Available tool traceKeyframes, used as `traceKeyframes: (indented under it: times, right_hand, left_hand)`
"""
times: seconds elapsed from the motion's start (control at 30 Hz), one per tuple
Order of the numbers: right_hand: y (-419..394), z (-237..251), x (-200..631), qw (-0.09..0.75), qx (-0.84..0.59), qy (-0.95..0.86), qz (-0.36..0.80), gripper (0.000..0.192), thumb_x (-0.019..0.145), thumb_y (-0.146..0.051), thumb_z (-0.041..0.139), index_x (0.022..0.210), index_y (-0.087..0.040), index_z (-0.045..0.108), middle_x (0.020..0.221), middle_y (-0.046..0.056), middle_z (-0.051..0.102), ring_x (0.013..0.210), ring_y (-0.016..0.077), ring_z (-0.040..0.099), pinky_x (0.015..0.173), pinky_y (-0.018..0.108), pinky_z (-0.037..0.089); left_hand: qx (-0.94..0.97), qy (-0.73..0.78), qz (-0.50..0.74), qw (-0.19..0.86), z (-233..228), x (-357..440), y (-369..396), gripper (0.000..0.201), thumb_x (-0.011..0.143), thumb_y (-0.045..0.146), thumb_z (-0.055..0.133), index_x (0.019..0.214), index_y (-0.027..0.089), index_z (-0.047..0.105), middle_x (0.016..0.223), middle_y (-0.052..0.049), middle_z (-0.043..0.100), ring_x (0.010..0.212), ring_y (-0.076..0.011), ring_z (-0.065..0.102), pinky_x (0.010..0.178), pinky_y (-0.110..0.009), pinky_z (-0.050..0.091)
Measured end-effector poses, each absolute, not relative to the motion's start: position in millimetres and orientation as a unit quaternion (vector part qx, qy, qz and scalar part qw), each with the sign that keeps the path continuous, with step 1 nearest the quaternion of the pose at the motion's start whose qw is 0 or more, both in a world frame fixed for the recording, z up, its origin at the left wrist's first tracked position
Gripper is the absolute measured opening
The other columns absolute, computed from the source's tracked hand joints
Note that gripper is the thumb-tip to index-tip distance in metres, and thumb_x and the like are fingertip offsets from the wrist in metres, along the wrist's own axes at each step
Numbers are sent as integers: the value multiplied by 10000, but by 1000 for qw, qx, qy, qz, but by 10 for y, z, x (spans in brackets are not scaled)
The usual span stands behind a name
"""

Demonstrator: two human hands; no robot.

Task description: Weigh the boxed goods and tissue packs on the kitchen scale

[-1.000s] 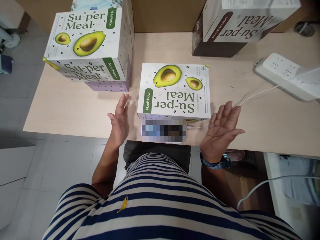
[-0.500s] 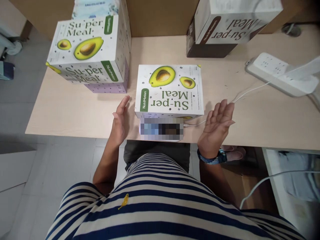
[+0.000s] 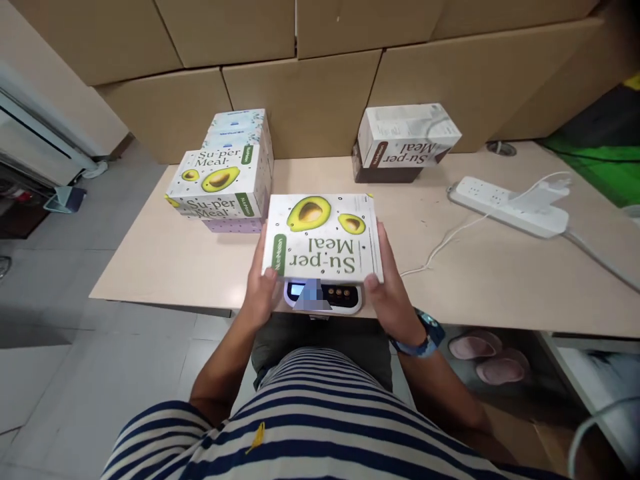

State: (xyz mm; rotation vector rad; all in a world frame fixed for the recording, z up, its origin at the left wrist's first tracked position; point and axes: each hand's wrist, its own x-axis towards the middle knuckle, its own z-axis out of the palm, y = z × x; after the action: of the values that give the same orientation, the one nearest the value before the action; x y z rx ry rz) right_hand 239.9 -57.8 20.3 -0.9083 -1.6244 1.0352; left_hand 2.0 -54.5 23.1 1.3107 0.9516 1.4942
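Both hands grip one white cardboard box printed with halved avocados and green "Su-per Meal" lettering (image 3: 323, 237), which sits at the near edge of the pale wooden table (image 3: 500, 280), in the middle. The left hand (image 3: 261, 288) clasps the box's left side near its near corner, fingers wrapped up along the edge. The right hand (image 3: 393, 287), a blue band at its wrist, clasps the right side, the thumb at the near right corner. The box lies flat, its print upside down from this view. Just under its near edge shows a small white scale with a lit display and round buttons (image 3: 323, 295); the box seems to rest on it, though I cannot tell whether it is lifted clear.

To the far left stands a stack of like avocado boxes over a lilac one (image 3: 220, 183), with pale blue boxes (image 3: 239, 127) behind. At the far middle-right stands a white and dark brown "Su-per Meal" box (image 3: 403, 143). Well to the right lies a white power strip (image 3: 507, 203), its thin white cable (image 3: 440, 247) running toward the scale. Large brown cartons (image 3: 310, 87) line the far side. Pink slippers (image 3: 483, 357) sit on the floor under the table at right.
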Motion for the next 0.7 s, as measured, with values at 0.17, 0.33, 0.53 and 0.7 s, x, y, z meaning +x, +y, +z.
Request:
traceKeyframes:
  times: [0.17,0.33,0.53,0.7]
  right_hand:
    - [-1068,455,2101,368,-262,-784,426,1184,1028,-585,627,1686,-397,-340,1824,-71,-298,1753,331,-56,1416,623,245]
    - [-991,316,1695,252,-205,-862,390,1165,1043,-392,652,1700,-394,-309,1863,28,-167,1754,329,86,1370,622,373]
    - [-557,128,1352,185,-280,-903,270,847,1046,-493,632,1761,-224,265,1837,194,257,1647,416,427,1228,632,558]
    - [-374,294,1193,132,-325,-923,157,733,1091,-577,488,1677,-142,420,1727,256,468,1417,422,662,902,530,702]
  left_hand:
    - [431,435,728,308,466,-424,-1317,769,856,752,766,1496,330,696,1578,-59,679,1545,-402,569,1332,-574,460]
    - [343,523,738,253,234,-911,-1804,682,930,664,719,1482,262,713,1520,-89,725,1559,-389,556,1348,-555,423]
    - [357,649,623,250,-82,-1320,-1576,764,925,668,761,1572,285,631,1686,-89,575,1606,-373,499,1340,-526,432]
    - [420,665,578,217,37,-1486,-1182,631,975,699,666,1431,271,749,1635,-105,627,1535,-363,575,1300,-522,483]
